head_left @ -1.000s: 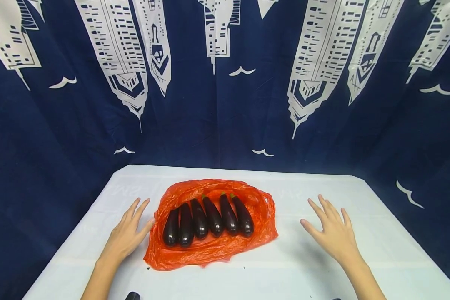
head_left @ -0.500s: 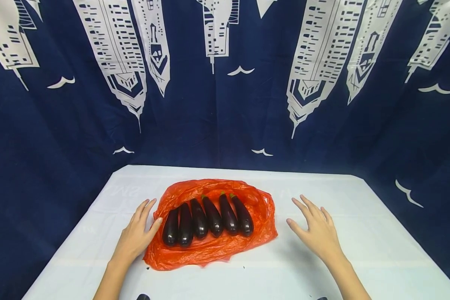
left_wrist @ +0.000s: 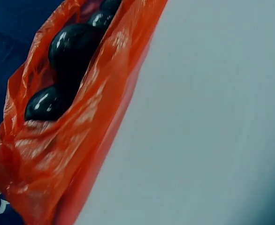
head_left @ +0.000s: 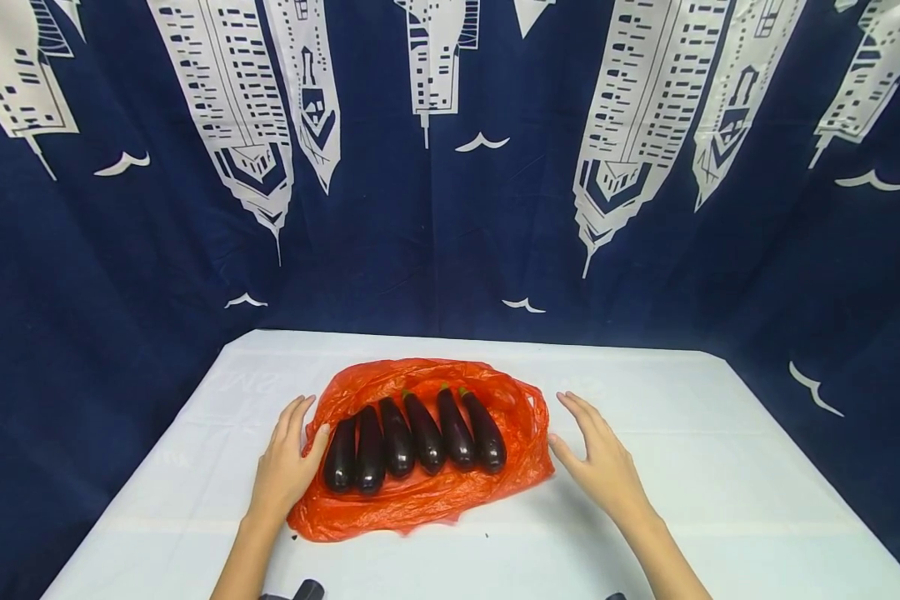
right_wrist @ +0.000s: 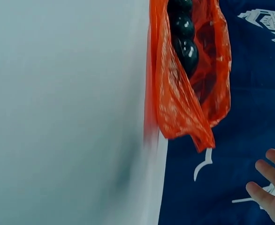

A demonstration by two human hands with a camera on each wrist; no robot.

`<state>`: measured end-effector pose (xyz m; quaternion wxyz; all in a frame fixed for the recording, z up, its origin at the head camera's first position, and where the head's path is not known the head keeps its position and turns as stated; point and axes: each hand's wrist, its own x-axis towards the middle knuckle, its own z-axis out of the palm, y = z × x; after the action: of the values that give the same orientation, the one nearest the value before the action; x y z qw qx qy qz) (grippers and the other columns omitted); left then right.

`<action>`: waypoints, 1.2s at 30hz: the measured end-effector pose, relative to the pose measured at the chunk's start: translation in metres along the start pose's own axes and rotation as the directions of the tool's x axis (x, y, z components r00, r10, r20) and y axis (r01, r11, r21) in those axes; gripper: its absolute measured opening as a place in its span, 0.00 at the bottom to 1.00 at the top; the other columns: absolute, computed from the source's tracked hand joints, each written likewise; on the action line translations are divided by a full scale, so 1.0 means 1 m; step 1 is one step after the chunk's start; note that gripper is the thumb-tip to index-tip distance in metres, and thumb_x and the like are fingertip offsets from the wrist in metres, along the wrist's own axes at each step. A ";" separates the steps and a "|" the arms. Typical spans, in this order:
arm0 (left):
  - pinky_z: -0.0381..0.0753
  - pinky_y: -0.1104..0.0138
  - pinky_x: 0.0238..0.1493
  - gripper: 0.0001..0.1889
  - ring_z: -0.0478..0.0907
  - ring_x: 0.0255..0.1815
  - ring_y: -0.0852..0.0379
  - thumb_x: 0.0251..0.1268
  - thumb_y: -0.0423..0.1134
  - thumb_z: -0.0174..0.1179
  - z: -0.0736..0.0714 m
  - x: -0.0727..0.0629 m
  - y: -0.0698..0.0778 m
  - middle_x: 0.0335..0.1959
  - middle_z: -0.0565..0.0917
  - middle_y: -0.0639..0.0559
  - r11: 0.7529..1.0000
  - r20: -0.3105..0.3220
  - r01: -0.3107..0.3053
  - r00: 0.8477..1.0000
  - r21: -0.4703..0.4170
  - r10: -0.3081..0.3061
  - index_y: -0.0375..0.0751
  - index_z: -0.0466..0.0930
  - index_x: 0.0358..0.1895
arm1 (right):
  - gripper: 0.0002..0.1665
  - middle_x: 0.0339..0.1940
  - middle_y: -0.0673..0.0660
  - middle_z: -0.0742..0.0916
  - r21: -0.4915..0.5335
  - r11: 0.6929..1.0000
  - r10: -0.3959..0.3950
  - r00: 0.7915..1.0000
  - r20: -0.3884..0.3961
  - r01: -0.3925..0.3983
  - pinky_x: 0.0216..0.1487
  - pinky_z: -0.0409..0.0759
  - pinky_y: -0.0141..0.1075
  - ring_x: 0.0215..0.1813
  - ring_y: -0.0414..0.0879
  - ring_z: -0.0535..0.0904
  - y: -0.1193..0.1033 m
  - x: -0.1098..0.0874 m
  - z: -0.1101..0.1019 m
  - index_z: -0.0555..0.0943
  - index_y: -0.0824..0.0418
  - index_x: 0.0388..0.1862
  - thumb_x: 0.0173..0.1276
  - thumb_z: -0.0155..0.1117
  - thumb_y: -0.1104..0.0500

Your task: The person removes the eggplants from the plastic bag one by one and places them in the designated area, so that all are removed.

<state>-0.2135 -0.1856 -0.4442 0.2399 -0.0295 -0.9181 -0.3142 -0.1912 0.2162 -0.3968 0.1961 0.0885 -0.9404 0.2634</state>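
Evidently, both hands hold nothing: the left hand and the right hand are each presented with fingers extended or gently bent and the thumb set apart. Between them lies a crinkled, orange-red, thin plastic bag, spread on a white flat-topped table. On it rest six glossy, dark-purple, elongated eggplants, ranged in a row from the left-hand side toward the right. The bag's long axis runs from hand to hand, its right-hand end angled slightly farther from the person; each eggplant lies roughly across that axis, rounded end toward the person. The left hand is judged the nearer: its thumb overlaps the bag's edge in the head view, though contact cannot be confirmed. The right hand is just beside the opposite edge, and its wrist view shows a gap between fingers and plastic.
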 end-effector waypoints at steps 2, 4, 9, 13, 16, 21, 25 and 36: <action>0.71 0.39 0.48 0.26 0.64 0.64 0.42 0.65 0.51 0.49 0.003 -0.001 0.000 0.65 0.64 0.43 1.000 -0.027 0.017 0.999 -0.016 -0.017 0.46 0.62 0.64 | 0.35 0.67 0.57 0.69 0.022 1.000 -0.007 1.000 -0.002 0.007 0.51 0.69 0.65 0.66 0.57 0.66 -0.003 0.001 0.004 0.62 0.48 0.67 0.62 0.58 0.45; 0.71 0.39 0.48 0.24 0.65 0.63 0.43 0.65 0.50 0.49 0.007 -0.003 0.000 0.64 0.66 0.44 0.999 -0.052 0.033 0.998 -0.030 -0.034 0.47 0.64 0.63 | 0.34 0.67 0.56 0.69 0.039 0.999 -0.016 1.000 -0.001 0.016 0.51 0.69 0.65 0.66 0.57 0.66 -0.006 0.001 0.007 0.63 0.49 0.67 0.62 0.58 0.45; 0.67 0.38 0.54 0.22 0.63 0.64 0.43 0.66 0.49 0.50 0.014 -0.007 -0.006 0.64 0.67 0.45 0.994 -0.048 0.044 0.998 -0.100 -0.049 0.47 0.66 0.61 | 0.34 0.66 0.55 0.70 0.075 0.996 -0.052 0.999 0.012 0.051 0.51 0.70 0.65 0.65 0.56 0.66 -0.013 0.003 0.018 0.63 0.49 0.66 0.62 0.58 0.46; 0.59 0.37 0.59 0.24 0.58 0.67 0.40 0.66 0.47 0.51 0.020 -0.009 -0.012 0.67 0.62 0.43 0.982 0.025 0.031 0.999 -0.188 -0.027 0.46 0.64 0.63 | 0.34 0.65 0.54 0.71 0.094 0.993 -0.076 0.997 0.019 0.074 0.52 0.70 0.64 0.65 0.56 0.67 -0.017 0.005 0.029 0.64 0.48 0.66 0.61 0.59 0.47; 0.55 0.36 0.61 0.25 0.54 0.69 0.37 0.65 0.45 0.52 0.022 -0.009 -0.014 0.70 0.57 0.41 0.966 0.089 0.044 0.996 -0.255 -0.022 0.46 0.63 0.65 | 0.34 0.66 0.54 0.71 0.103 0.991 -0.083 0.996 0.030 0.080 0.52 0.69 0.64 0.65 0.57 0.67 -0.019 0.007 0.037 0.63 0.47 0.66 0.61 0.60 0.47; 0.50 0.34 0.61 0.26 0.49 0.71 0.35 0.65 0.45 0.52 0.024 -0.009 -0.016 0.71 0.52 0.39 0.927 0.166 0.103 0.985 -0.360 -0.045 0.48 0.60 0.66 | 0.34 0.66 0.54 0.70 0.118 0.991 -0.070 0.996 0.055 0.063 0.52 0.68 0.65 0.66 0.57 0.67 -0.024 0.010 0.046 0.64 0.48 0.66 0.61 0.60 0.46; 0.47 0.34 0.62 0.28 0.46 0.71 0.36 0.65 0.43 0.53 0.023 -0.008 -0.017 0.72 0.50 0.38 0.891 0.195 0.130 0.980 -0.435 -0.048 0.48 0.59 0.67 | 0.34 0.66 0.53 0.70 0.133 0.989 -0.066 0.996 0.063 0.057 0.52 0.68 0.66 0.66 0.56 0.67 -0.026 0.013 0.051 0.65 0.49 0.65 0.60 0.61 0.47; 0.48 0.32 0.61 0.26 0.46 0.71 0.35 0.64 0.43 0.53 0.025 -0.011 -0.019 0.72 0.51 0.40 0.888 0.190 0.101 0.982 -0.449 -0.015 0.50 0.62 0.66 | 0.32 0.66 0.55 0.70 0.134 0.989 -0.068 0.992 0.110 0.053 0.54 0.69 0.63 0.66 0.56 0.66 -0.027 0.015 0.067 0.69 0.50 0.63 0.59 0.62 0.47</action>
<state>-0.2184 -0.1850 -0.4774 0.1323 -0.0859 -0.8368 -0.5242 -0.2190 0.1569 -0.4310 0.1439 0.1448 -0.9276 0.3130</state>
